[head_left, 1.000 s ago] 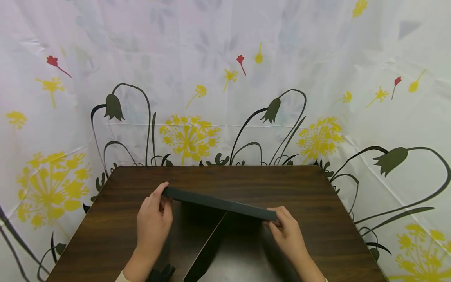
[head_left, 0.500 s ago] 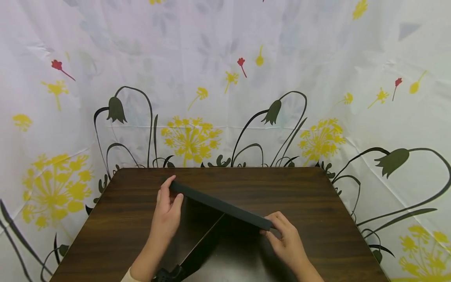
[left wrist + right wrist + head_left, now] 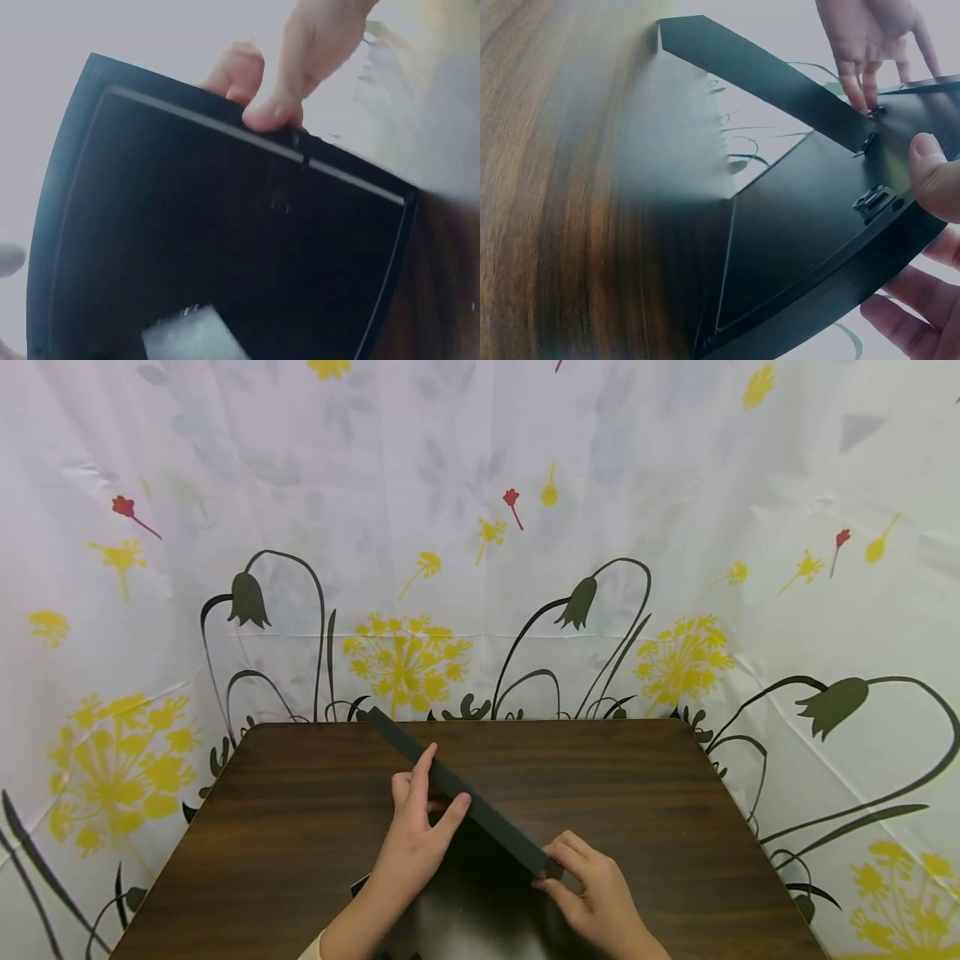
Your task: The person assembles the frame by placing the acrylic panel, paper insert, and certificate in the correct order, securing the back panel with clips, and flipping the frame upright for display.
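Note:
A black picture frame [image 3: 487, 818] is held up on edge over the table, slanting from far left to near right. My right hand [image 3: 592, 889] grips its near right end; in the right wrist view the thumb [image 3: 930, 169] presses the back, with fingers on the other side. My left hand [image 3: 420, 835] is at the middle of the frame, fingers extended. In the right wrist view, left fingertips [image 3: 866, 101] are by a small dark fitting where the flat black stand [image 3: 761, 79] meets the back. The stand juts out from the back; the left arm mostly hides it in the head view.
The frame is above a dark wood-grain table [image 3: 300, 777], which has a shiny reflection near its front. Behind and beside the table hangs a white curtain [image 3: 480, 560] with flower prints. A small black clip [image 3: 874, 199] sits on the frame's back.
My left hand has moved from the frame's far left end to its middle. The frame has turned, its left end going farther away and its right end coming nearer, still in my right hand.

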The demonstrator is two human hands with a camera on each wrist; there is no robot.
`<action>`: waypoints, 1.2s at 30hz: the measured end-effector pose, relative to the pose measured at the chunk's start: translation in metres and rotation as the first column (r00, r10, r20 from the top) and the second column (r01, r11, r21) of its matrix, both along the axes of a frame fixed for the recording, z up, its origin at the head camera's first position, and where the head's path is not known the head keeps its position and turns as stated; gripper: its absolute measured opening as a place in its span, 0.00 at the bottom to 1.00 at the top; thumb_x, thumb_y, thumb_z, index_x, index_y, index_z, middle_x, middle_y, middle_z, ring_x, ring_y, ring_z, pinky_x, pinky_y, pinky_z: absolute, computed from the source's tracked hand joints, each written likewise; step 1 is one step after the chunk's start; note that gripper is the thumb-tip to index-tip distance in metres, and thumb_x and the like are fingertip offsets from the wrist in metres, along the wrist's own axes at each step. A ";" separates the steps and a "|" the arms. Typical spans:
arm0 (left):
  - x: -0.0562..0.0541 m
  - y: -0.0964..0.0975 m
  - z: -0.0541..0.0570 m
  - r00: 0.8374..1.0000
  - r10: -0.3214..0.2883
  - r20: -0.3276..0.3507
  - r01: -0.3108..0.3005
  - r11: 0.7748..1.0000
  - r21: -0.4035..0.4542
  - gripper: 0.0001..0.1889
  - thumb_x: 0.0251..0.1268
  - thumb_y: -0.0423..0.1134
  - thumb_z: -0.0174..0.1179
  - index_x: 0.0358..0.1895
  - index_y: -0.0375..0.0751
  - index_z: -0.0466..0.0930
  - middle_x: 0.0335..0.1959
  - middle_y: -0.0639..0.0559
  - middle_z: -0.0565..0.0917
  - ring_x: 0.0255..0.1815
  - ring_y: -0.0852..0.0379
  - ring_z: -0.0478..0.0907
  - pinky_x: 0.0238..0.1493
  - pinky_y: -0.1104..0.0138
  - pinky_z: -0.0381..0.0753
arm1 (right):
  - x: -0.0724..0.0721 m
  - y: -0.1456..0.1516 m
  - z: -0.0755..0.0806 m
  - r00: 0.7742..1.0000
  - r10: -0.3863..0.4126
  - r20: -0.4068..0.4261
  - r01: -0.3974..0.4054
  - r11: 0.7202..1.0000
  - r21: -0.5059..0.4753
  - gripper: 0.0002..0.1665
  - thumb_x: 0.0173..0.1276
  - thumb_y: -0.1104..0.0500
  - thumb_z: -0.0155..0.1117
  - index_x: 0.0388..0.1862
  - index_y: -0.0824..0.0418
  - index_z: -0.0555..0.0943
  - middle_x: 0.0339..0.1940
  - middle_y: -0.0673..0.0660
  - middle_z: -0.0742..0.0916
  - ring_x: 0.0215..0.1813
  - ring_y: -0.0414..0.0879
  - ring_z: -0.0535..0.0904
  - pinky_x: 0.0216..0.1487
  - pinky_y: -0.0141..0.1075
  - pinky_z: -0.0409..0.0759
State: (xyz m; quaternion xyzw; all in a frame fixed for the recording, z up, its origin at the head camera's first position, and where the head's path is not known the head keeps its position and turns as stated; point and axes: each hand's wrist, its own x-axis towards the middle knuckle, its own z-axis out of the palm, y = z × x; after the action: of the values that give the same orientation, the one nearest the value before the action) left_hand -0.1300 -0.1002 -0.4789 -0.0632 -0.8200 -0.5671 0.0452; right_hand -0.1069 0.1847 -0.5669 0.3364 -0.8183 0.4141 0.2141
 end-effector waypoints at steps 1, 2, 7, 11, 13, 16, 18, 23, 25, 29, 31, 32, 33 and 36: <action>0.001 0.004 0.001 1.000 0.013 0.001 -0.013 1.000 -0.001 0.46 0.81 0.55 0.64 0.91 0.66 0.43 0.64 0.42 0.58 0.61 0.48 0.74 0.66 0.48 0.77 | 0.000 0.000 0.001 1.000 -0.004 -0.004 0.004 1.000 0.002 0.23 0.62 0.62 0.84 0.52 0.46 0.86 0.44 0.39 0.84 0.39 0.30 0.83 0.41 0.34 0.89; 0.001 0.007 0.001 1.000 0.029 0.001 -0.029 1.000 -0.001 0.48 0.80 0.57 0.65 0.91 0.66 0.43 0.64 0.43 0.58 0.60 0.48 0.73 0.66 0.48 0.77 | 0.000 -0.001 0.001 1.000 -0.006 -0.003 0.006 1.000 0.000 0.23 0.62 0.63 0.85 0.52 0.45 0.86 0.44 0.39 0.85 0.39 0.30 0.83 0.42 0.32 0.88; 0.001 0.017 0.007 0.994 0.104 0.038 -0.103 0.994 -0.030 0.54 0.73 0.64 0.69 0.91 0.64 0.42 0.65 0.42 0.58 0.57 0.46 0.71 0.59 0.51 0.74 | 0.000 -0.005 0.002 1.000 -0.007 -0.021 0.008 1.000 0.020 0.23 0.61 0.62 0.85 0.51 0.45 0.86 0.44 0.39 0.85 0.36 0.31 0.80 0.40 0.21 0.80; -0.002 0.021 0.013 0.991 0.110 0.076 -0.112 0.993 0.031 0.53 0.76 0.57 0.69 0.91 0.63 0.41 0.66 0.41 0.56 0.61 0.41 0.69 0.60 0.50 0.72 | -0.001 -0.009 0.002 0.998 0.017 -0.053 -0.015 0.999 0.034 0.21 0.64 0.59 0.85 0.52 0.47 0.86 0.45 0.40 0.85 0.35 0.29 0.78 0.34 0.20 0.78; -0.004 0.022 0.016 0.990 0.105 0.098 -0.113 0.991 0.078 0.52 0.77 0.51 0.69 0.91 0.62 0.41 0.67 0.40 0.55 0.63 0.39 0.68 0.62 0.49 0.73 | -0.002 -0.011 0.002 0.997 0.024 -0.078 -0.021 0.999 0.041 0.21 0.65 0.57 0.84 0.53 0.47 0.86 0.45 0.40 0.85 0.34 0.29 0.78 0.32 0.20 0.77; -0.006 0.022 0.018 0.987 0.100 0.123 -0.116 0.985 0.130 0.51 0.77 0.47 0.69 0.91 0.62 0.42 0.68 0.40 0.54 0.66 0.37 0.69 0.63 0.50 0.74 | -0.004 -0.010 0.001 0.996 0.049 -0.079 -0.046 0.998 0.037 0.22 0.65 0.56 0.84 0.55 0.46 0.86 0.46 0.40 0.84 0.33 0.30 0.77 0.28 0.17 0.74; -0.007 0.022 0.018 0.986 0.101 0.135 -0.121 0.981 0.150 0.51 0.76 0.45 0.69 0.91 0.63 0.44 0.68 0.40 0.55 0.65 0.37 0.72 0.61 0.52 0.76 | -0.006 -0.008 -0.002 0.995 0.080 -0.056 -0.079 0.997 0.027 0.24 0.64 0.57 0.84 0.57 0.45 0.85 0.46 0.40 0.84 0.33 0.33 0.77 0.30 0.19 0.75; -0.009 0.019 0.019 0.984 0.088 0.156 -0.116 0.975 0.187 0.51 0.74 0.43 0.69 0.91 0.65 0.46 0.68 0.42 0.56 0.60 0.39 0.76 0.55 0.57 0.79 | -0.011 0.000 -0.013 0.979 0.182 0.087 -0.181 0.983 -0.022 0.19 0.75 0.67 0.71 0.59 0.48 0.86 0.47 0.45 0.86 0.41 0.37 0.81 0.42 0.31 0.84; -0.009 0.017 0.020 0.984 0.077 0.160 -0.107 0.976 0.190 0.51 0.74 0.42 0.69 0.91 0.65 0.46 0.67 0.42 0.56 0.59 0.40 0.76 0.55 0.57 0.78 | -0.013 0.003 -0.018 0.963 0.203 0.175 -0.201 0.979 -0.027 0.17 0.81 0.68 0.62 0.59 0.49 0.86 0.48 0.47 0.87 0.44 0.36 0.81 0.45 0.33 0.84; -0.008 0.016 0.021 0.985 0.053 0.164 -0.082 0.980 0.179 0.50 0.74 0.40 0.69 0.91 0.66 0.48 0.66 0.43 0.56 0.61 0.39 0.72 0.55 0.56 0.75 | -0.014 0.005 -0.027 0.919 0.197 0.341 -0.209 0.978 -0.001 0.16 0.89 0.59 0.53 0.60 0.42 0.85 0.51 0.45 0.88 0.48 0.34 0.82 0.49 0.33 0.85; -0.008 0.015 0.022 0.986 0.035 0.166 -0.064 0.983 0.172 0.50 0.74 0.40 0.68 0.90 0.67 0.48 0.65 0.44 0.55 0.63 0.39 0.70 0.55 0.56 0.73 | -0.015 0.006 -0.030 0.899 0.189 0.395 -0.213 0.977 0.017 0.13 0.90 0.54 0.54 0.59 0.39 0.85 0.51 0.43 0.87 0.49 0.35 0.83 0.50 0.34 0.85; -0.008 0.014 0.022 0.986 0.024 0.167 -0.053 0.984 0.170 0.50 0.73 0.39 0.67 0.90 0.67 0.48 0.65 0.44 0.55 0.63 0.39 0.69 0.55 0.55 0.72 | -0.015 0.006 -0.031 0.891 0.183 0.414 -0.213 0.977 0.027 0.12 0.89 0.53 0.55 0.59 0.38 0.84 0.51 0.42 0.87 0.48 0.35 0.83 0.49 0.33 0.85; -0.008 0.014 0.022 0.986 0.011 0.166 -0.040 0.985 0.168 0.49 0.73 0.39 0.67 0.90 0.67 0.49 0.65 0.44 0.56 0.63 0.40 0.69 0.55 0.55 0.72 | -0.015 0.006 -0.031 0.881 0.179 0.437 -0.215 0.976 0.033 0.11 0.89 0.51 0.56 0.58 0.37 0.84 0.51 0.41 0.86 0.47 0.36 0.82 0.48 0.32 0.85; -0.009 0.012 0.022 0.986 -0.026 0.164 0.000 0.988 0.154 0.49 0.73 0.38 0.66 0.90 0.68 0.49 0.61 0.45 0.56 0.64 0.40 0.66 0.56 0.54 0.69 | -0.017 0.007 -0.032 0.868 0.165 0.468 -0.222 0.973 0.068 0.10 0.86 0.49 0.60 0.59 0.35 0.83 0.51 0.41 0.85 0.44 0.36 0.80 0.45 0.31 0.83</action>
State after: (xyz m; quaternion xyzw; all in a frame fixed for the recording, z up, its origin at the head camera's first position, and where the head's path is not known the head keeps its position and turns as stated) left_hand -0.1390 -0.0883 -0.4568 -0.0174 -0.7744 -0.6321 -0.0223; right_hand -0.1236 0.1922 -0.5991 0.3215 -0.8309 0.4515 -0.0486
